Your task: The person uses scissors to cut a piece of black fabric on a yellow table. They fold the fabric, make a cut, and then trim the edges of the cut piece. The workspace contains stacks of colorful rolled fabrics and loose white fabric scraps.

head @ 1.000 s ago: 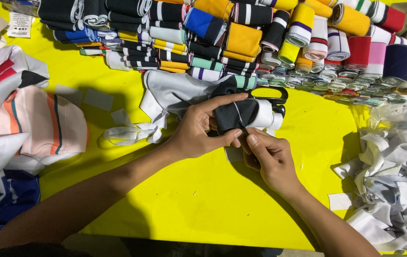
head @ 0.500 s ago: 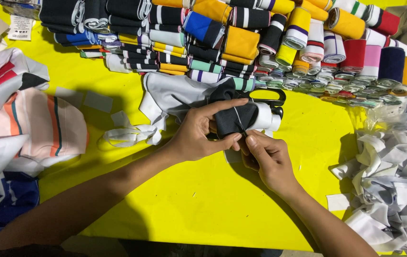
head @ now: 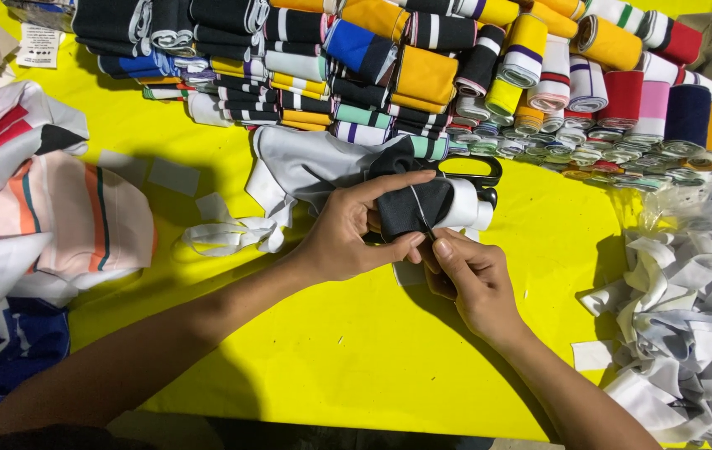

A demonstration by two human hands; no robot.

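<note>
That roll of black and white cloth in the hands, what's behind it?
Behind the roll lie black-handled scissors on the yellow table; their blades are hidden. The left hand covers the rest.

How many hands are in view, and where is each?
2. The left hand grips a dark roll at the table's centre; the right hand pinches a thread just below it. None seem hidden.

Bare yellow table [head: 356, 367] lies open below, hemmed by fabric rolls [head: 456, 67], white scraps [head: 689, 317] and garments [head: 47, 225].
</note>
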